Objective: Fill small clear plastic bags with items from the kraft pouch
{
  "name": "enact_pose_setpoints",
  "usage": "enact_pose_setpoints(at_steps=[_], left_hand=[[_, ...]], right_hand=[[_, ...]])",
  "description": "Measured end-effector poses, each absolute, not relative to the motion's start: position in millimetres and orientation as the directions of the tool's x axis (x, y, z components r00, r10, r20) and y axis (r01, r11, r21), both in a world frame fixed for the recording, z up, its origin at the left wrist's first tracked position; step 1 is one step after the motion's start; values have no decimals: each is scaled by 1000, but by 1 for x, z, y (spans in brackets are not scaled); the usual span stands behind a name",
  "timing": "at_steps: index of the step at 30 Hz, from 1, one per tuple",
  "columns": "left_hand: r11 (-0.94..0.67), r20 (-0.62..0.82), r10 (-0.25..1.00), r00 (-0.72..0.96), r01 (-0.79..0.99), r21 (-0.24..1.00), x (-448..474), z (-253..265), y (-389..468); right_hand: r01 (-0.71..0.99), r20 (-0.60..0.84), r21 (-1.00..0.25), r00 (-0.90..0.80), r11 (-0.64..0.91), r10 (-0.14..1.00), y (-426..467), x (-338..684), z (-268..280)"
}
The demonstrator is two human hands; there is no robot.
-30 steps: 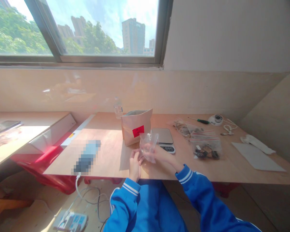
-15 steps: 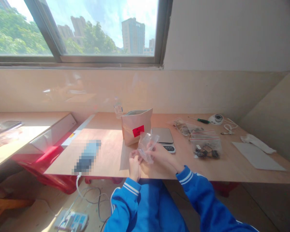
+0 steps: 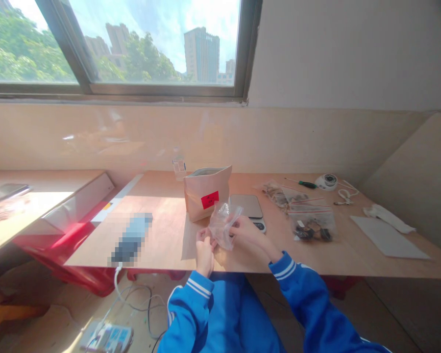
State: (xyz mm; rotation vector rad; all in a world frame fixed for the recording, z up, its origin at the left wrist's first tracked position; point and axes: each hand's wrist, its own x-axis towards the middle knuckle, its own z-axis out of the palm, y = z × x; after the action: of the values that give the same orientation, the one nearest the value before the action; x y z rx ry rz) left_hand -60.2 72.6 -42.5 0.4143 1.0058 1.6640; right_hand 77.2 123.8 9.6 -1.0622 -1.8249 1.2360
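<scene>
A clear plastic bag (image 3: 222, 226) is held between my two hands, low over the table near its front edge. My left hand (image 3: 205, 245) pinches the bag's lower left side. On the other side, the fingers of my right hand (image 3: 242, 228) are closed on its right edge. Whether anything lies inside the bag I cannot tell. Just behind it stands an open brown paper pouch (image 3: 198, 198) with a red label (image 3: 209, 199). A kitchen scale (image 3: 250, 205) sits behind my right hand, which partly covers its display.
To the right lie zip bags of small parts (image 3: 312, 223), a green screwdriver (image 3: 307, 185), a white dome camera (image 3: 327, 182) and a white sheet (image 3: 387, 238). A blurred phone-like device (image 3: 132, 238) with a cable is at left. A bottle (image 3: 179, 166) stands at the back.
My right hand has shifted slightly to the right, drawing the clear bag's upper part wider. My left hand keeps its hold nearly in place.
</scene>
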Motion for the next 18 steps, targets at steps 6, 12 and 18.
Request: enact_pose_setpoints(at_steps=[6, 12, 18], left_hand=[[-29, -234, 924, -303, -665, 746, -63, -43, 71], [-33, -174, 951, -256, -643, 765, -59, -33, 66], [-17, -132, 970, -203, -600, 800, -58, -41, 70]], right_hand=[[281, 95, -931, -435, 235, 896, 125, 70, -2], [205, 95, -955, -477, 215, 874, 128, 69, -8], [313, 149, -892, -479, 327, 865, 126, 67, -3]])
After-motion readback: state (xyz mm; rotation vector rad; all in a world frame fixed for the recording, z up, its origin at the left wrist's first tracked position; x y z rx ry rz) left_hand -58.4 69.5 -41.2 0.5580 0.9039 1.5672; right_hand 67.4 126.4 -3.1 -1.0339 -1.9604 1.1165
